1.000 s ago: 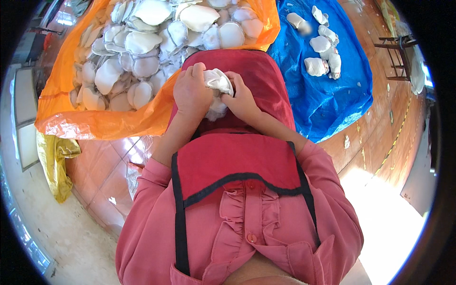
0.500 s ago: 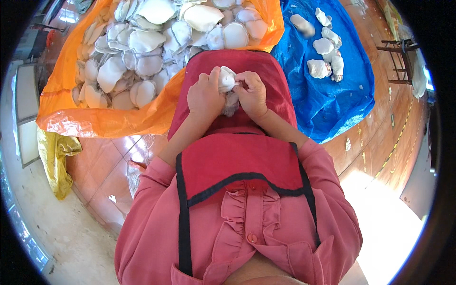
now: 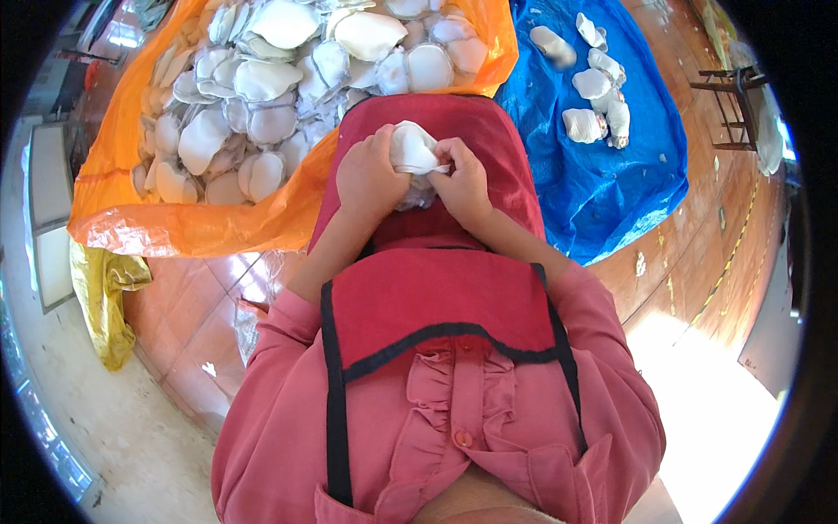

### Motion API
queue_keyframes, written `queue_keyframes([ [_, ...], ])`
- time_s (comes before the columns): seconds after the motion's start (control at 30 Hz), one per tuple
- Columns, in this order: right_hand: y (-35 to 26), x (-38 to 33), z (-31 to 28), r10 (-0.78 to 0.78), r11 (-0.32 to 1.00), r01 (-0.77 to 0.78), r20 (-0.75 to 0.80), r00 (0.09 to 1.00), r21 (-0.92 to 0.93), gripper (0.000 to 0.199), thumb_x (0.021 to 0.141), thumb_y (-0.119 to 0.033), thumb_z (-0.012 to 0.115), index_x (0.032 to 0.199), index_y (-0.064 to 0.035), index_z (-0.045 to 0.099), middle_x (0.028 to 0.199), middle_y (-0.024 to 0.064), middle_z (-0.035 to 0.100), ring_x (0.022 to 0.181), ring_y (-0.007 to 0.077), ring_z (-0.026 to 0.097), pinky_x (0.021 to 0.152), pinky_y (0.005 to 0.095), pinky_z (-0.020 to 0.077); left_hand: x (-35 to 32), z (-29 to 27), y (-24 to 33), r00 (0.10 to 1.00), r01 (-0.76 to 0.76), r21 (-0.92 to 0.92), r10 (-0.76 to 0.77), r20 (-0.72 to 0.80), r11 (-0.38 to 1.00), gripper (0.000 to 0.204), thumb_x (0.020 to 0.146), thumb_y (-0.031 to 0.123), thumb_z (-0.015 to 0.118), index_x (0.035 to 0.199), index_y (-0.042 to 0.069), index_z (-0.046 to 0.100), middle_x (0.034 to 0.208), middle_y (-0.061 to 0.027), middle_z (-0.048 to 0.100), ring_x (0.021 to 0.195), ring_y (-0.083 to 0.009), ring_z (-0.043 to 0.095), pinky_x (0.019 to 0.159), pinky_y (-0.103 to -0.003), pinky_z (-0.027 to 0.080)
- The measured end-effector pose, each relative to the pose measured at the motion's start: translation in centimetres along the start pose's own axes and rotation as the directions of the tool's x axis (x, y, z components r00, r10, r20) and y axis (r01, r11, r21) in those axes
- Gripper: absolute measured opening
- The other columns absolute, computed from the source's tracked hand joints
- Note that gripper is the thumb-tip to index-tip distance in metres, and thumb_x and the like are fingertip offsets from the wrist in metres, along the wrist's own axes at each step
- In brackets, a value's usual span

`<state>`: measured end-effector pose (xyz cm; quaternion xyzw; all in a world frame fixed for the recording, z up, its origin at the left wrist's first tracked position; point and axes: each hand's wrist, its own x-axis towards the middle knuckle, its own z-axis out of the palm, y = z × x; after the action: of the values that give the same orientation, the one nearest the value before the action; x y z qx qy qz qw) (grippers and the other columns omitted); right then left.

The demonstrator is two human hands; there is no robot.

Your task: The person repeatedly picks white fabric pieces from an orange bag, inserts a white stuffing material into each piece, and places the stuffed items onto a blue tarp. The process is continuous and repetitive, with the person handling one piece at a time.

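Note:
Over the red apron (image 3: 506, 175) on my lap, my left hand (image 3: 370, 177) is closed round one side of a soft white fabric pad (image 3: 412, 148). My right hand (image 3: 465, 183) pinches the same pad's right edge between thumb and fingers. The pad bulges up between the two hands, its upper face smooth. More whitish, crumpled material hangs beneath it, partly hidden by my fingers; whether it is the same piece I cannot tell.
Ahead on the left, an orange sheet or sack (image 3: 166, 231) holds a heap of white rounded pads (image 3: 266, 79). A blue sheet (image 3: 602, 210) on the right carries several white rolled bundles (image 3: 583, 126). A yellow bag (image 3: 100, 297) lies far left; a dark wooden stool (image 3: 738, 109) stands far right.
The white pad now shows wider and more spread between my hands. My right hand has shifted slightly, its fingers further along the pad's edge. The heap and bundles have not moved.

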<state>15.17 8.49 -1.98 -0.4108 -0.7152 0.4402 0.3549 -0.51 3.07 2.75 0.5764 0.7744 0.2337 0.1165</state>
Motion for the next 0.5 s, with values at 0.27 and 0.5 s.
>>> queue_keyframes([
  [0.27,3.8,2.0,0.6,0.26,0.956,-0.277,-0.16,0.952,-0.097,0.012,0.081,-0.005,0.061,0.092,-0.0055,0.059,0.079,0.0111,0.064,0.074,0.0221,0.063,0.068,0.0348,0.0493,-2.5,1.0,1.2,0.981,-0.19,-0.011,0.191,0.025,0.982,0.066,0.076,0.031,0.077,0.128,0.006,0.045,0.098,-0.0144,0.061,0.086,-0.0345,0.062,0.074,-0.044,0.049],
  [0.5,3.8,2.0,2.1,0.425,0.728,-0.342,0.001,0.905,0.594,0.019,0.085,0.007,0.048,0.095,-0.0062,0.058,0.088,0.0033,0.063,0.084,0.0129,0.058,0.075,0.0284,0.0493,-1.9,0.7,1.0,0.979,0.197,-0.357,-0.162,0.124,0.913,0.062,0.081,0.034,0.073,0.129,0.005,0.047,0.094,-0.0137,0.066,0.083,-0.027,0.066,0.071,-0.039,0.052],
])
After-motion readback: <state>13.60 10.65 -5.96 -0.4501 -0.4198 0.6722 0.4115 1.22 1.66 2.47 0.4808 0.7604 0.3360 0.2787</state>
